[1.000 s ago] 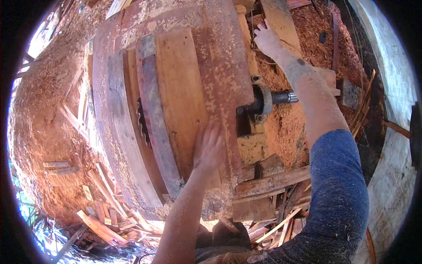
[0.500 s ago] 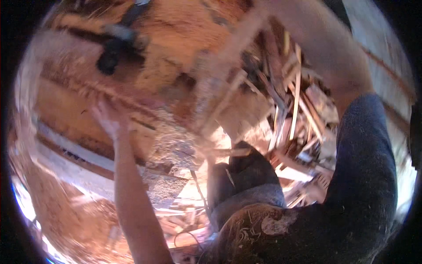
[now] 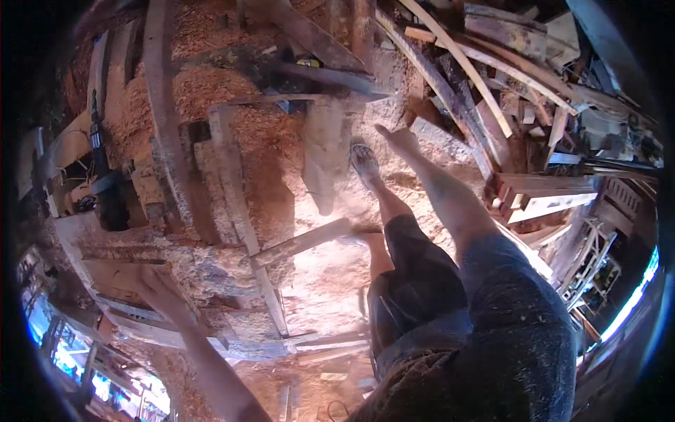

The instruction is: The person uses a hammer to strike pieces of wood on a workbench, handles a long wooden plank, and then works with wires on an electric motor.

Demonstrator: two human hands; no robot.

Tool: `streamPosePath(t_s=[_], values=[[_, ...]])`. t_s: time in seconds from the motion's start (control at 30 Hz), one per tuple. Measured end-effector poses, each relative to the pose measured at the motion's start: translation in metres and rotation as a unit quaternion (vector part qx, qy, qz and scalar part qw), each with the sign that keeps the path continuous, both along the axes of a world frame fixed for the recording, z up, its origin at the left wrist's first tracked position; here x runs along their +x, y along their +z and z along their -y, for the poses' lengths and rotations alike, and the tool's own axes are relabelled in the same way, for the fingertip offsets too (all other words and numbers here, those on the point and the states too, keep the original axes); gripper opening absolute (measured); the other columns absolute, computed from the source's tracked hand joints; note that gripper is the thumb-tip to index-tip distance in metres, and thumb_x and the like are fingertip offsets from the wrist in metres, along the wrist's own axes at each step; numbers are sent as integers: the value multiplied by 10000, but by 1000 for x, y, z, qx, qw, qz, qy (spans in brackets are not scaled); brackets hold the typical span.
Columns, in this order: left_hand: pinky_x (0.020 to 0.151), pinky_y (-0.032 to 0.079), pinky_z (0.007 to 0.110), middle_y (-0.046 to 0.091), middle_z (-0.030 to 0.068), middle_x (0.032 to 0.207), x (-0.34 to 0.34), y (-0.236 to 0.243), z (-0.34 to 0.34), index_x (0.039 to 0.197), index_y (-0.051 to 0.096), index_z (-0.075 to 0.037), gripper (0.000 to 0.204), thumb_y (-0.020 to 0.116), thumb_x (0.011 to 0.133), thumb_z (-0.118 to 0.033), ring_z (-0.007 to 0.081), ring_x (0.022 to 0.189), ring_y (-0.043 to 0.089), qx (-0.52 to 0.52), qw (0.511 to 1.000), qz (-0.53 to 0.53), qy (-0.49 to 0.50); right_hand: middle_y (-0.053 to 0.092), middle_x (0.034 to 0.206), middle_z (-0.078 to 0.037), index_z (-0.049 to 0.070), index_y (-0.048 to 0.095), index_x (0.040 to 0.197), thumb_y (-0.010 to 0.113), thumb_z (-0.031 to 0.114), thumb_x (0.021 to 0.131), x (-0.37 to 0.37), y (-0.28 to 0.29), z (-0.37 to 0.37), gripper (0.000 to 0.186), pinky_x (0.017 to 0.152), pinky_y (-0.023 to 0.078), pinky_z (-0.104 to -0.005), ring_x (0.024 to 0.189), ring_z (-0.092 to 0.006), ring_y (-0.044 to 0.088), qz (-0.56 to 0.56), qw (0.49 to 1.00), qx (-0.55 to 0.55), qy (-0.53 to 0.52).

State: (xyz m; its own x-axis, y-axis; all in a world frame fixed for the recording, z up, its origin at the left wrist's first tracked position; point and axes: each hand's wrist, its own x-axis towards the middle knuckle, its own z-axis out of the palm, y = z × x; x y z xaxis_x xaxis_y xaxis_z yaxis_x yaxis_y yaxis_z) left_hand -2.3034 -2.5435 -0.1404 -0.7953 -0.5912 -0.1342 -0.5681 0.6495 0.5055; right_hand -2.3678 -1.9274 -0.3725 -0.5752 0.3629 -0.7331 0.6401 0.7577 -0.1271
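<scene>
My left hand [image 3: 151, 287] lies stretched out on a flat brown wooden surface [image 3: 105, 278] at the left edge of a dusty wooden bench [image 3: 211, 271]. Its fingers are slightly blurred, and I see nothing held in them. My right hand [image 3: 401, 141] reaches forward over the floor, beside my foot [image 3: 363, 160], with fingers apart and nothing visible in it. Left of that foot is a pale, smeared board [image 3: 323, 155]; whether it touches the floor I cannot tell. Beyond my left hand a dark power tool [image 3: 112, 200] rests on the bench.
Long strips and offcuts of wood [image 3: 467, 77] are heaped at the far right. Stacked reddish beams [image 3: 541, 193] lie to the right of my arm. A short wooden bar [image 3: 302, 240] juts from the bench toward my leg. Reddish sawdust [image 3: 225, 141] covers much of the ground.
My right hand has come down from the top of the view to near my foot. The view has shifted, showing more bench and floor. My left hand stays on the wood.
</scene>
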Motion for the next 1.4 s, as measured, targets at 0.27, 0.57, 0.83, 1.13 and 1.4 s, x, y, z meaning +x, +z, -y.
streamPosePath(t_s=[0.27, 0.57, 0.83, 1.13, 1.4], values=[[978, 430, 364, 612, 130, 1175, 248, 92, -221, 1175, 588, 46, 255, 522, 948, -50, 237, 1115, 561, 162, 965, 95, 181, 612, 1273, -248, -8, 669, 1161, 350, 494, 951, -52, -99, 21, 631, 1040, 430, -454, 1189, -399, 589, 53, 996, 39, 61], [769, 532, 317, 710, 116, 980, 517, 95, -350, 1054, 700, -42, 199, 662, 926, -190, 152, 874, 665, 356, 894, 148, 230, 719, 920, -179, 37, 703, 867, 611, 280, 827, 190, -59, -108, 263, 792, 549, -486, 894, -350, 698, 132, 704, 48, 697], [700, 521, 371, 703, 129, 801, 888, 23, -425, 839, 689, -30, 238, 756, 835, -258, 225, 762, 668, 301, 899, 80, 308, 703, 869, -209, 46, 724, 844, 680, 342, 752, 327, 133, 57, 313, 768, 547, -477, 828, -370, 684, 43, 809, -52, 584], [771, 527, 379, 720, 183, 896, 1141, 33, -382, 950, 734, -27, 282, 685, 836, -281, 270, 829, 690, 322, 817, 49, 476, 709, 906, -135, 49, 694, 1022, 666, 235, 850, 604, 321, 342, 255, 815, 538, -374, 898, -257, 685, 63, 655, -256, 708], [776, 527, 364, 712, 146, 867, 1052, 93, -102, 934, 694, -2, 282, 666, 857, -272, 247, 851, 687, 347, 826, 16, 444, 717, 881, -147, 37, 708, 945, 698, 296, 829, 695, 286, 504, 284, 780, 534, -378, 854, -258, 696, 117, 670, -275, 679]])
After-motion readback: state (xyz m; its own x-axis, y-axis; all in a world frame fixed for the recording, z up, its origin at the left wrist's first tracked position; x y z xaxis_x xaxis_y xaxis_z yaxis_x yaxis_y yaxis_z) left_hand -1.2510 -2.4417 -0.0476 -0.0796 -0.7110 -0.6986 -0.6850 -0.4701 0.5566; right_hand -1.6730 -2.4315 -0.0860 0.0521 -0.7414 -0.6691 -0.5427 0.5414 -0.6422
